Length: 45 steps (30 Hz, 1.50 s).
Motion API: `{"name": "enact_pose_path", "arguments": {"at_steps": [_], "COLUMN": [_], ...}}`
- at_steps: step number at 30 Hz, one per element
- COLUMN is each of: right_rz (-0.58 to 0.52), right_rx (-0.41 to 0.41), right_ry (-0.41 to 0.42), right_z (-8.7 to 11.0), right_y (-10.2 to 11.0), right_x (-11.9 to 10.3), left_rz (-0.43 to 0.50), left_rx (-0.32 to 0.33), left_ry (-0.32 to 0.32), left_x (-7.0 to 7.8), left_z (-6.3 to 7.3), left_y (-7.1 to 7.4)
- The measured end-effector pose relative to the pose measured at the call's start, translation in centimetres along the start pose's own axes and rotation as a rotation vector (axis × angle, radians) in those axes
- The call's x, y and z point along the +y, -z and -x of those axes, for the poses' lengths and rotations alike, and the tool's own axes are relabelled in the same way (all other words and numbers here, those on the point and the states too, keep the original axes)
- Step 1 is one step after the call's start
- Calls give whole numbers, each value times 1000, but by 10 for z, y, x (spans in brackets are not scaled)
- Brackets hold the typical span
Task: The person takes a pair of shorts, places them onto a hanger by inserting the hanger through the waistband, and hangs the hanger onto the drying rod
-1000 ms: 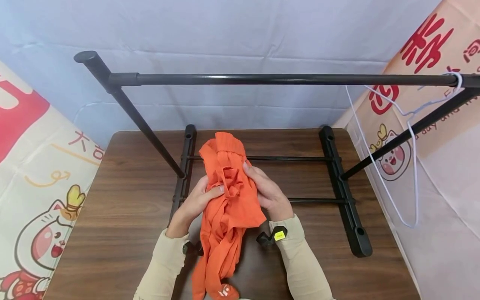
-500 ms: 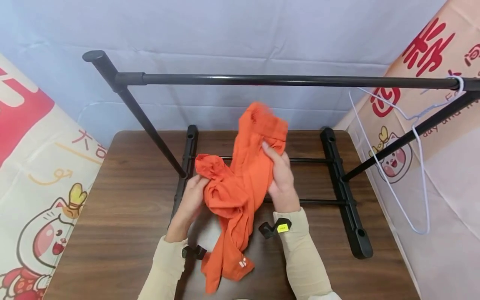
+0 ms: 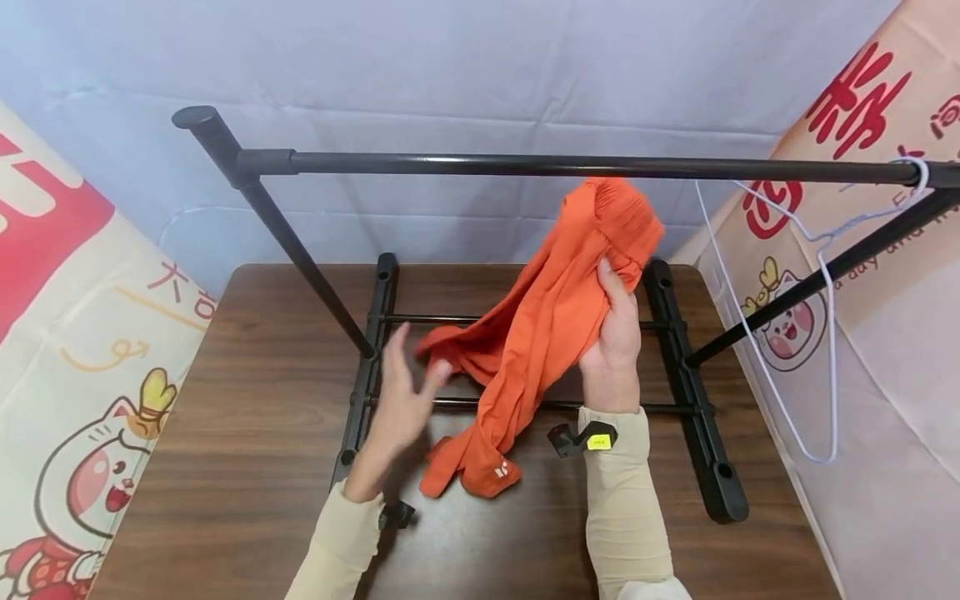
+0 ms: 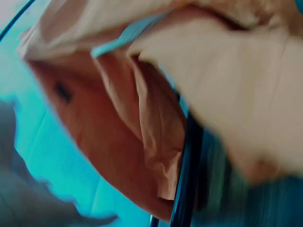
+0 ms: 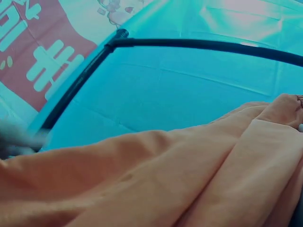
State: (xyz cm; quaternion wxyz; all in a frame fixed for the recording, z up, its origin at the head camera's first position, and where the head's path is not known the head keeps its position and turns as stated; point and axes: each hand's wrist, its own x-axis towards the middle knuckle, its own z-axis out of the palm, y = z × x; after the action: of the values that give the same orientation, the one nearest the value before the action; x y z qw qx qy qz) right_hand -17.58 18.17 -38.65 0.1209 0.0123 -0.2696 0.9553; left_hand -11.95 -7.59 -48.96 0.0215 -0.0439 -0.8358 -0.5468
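Orange pants [image 3: 540, 325] with a gathered elastic waistband slant across the middle of the head view, the waistband at upper right and a hem with a small white logo at lower left. My right hand [image 3: 618, 337] grips them just below the waistband, thumb on top of the cloth. Fingers spread, my left hand [image 3: 399, 412] is left of the pants and holds nothing. A loose fold trails close to it, blurred. In both wrist views the pants [image 4: 113, 137] look brownish and fill much of the picture; the right fingers are hidden behind the cloth [image 5: 156, 179].
A black rack stands on the brown wooden table [image 3: 247, 433]; its top bar [image 3: 480, 164] crosses above the pants. From the bar's right end hangs a white hanger [image 3: 831, 333]. Pale cloth [image 3: 480, 67] hangs behind, with printed sheets at both sides.
Both hands held the pants at first. My right hand has carried the waistband up and to the right, while my left hand has let go of the cloth and spread its fingers.
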Motion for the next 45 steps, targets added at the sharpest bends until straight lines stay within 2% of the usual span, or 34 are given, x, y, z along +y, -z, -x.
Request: {"name": "enact_pose_path", "arguments": {"at_steps": [3, 5, 7, 10, 13, 15, 16, 18, 22, 23, 24, 25, 26, 27, 29, 32, 34, 36, 37, 41, 43, 45], "right_rz": [-20, -15, 7, 9, -40, -59, -89, -102, -146, -151, -178, -190, -195, -180, -130, 47, 171, 268, 316, 513, 621, 709], "right_rx": [-15, -26, -34, -48, -69, -87, -94, -103, -115, -125, -143, -161, -176, -190, -197, -142, -99, -70, -60, -27, -31, -56], "right_ry": [-31, -43, -43, -19, 29, 64, 72, 89, 98, 100, 94, 94, 96, 106, 122, 153, 143, 124, 115, 103, 105, 102], "right_z": [5, 9, 12, 16, 19, 20, 21, 24, 29, 29, 29, 29, 28, 27, 25, 23, 24, 27, 28, 37, 42, 47], "right_y": [-6, -9, -13, -17, -21, -24, -25, -27, -32, -33, -33, -33, -33, -31, -27, -20, -14, -9, -7, 3, 7, 11], "right_x": [1, 2, 2, -3, -11, -17, -20, -25, -31, -31, -31, -31, -29, -27, -21, -10, -3, 4, 7, 20, 26, 32], "left_rz": [-95, -152, -180, -216, -271, -302, -319, -351, -352, -332, -312, -295, -284, -285, -305, -359, -361, -343, -325, -271, -221, -157], "left_rx": [-148, -219, -257, -314, -384, -394, -367, -242, 180, 260, 312, 335, 330, 297, 180, -25, -106, -147, -160, -216, -222, -187], "left_ry": [-195, -254, -271, -253, -257, -266, -286, -337, -385, -381, -368, -346, -318, -282, -203, -67, -35, -63, -104, -322, -396, -428], "left_x": [7, 10, 10, 7, 5, 4, 4, 4, 7, 8, 9, 9, 9, 8, 5, 1, 0, 3, 6, 21, 30, 39], "left_z": [4, 5, 3, -3, -13, -20, -23, -30, -44, -46, -49, -51, -52, -52, -50, -43, -36, -29, -25, -13, -8, -5], "left_y": [-18, -30, -40, -46, -43, -36, -31, -19, 6, 10, 13, 15, 15, 14, 12, 6, 3, 2, 3, 7, 10, 13]}}
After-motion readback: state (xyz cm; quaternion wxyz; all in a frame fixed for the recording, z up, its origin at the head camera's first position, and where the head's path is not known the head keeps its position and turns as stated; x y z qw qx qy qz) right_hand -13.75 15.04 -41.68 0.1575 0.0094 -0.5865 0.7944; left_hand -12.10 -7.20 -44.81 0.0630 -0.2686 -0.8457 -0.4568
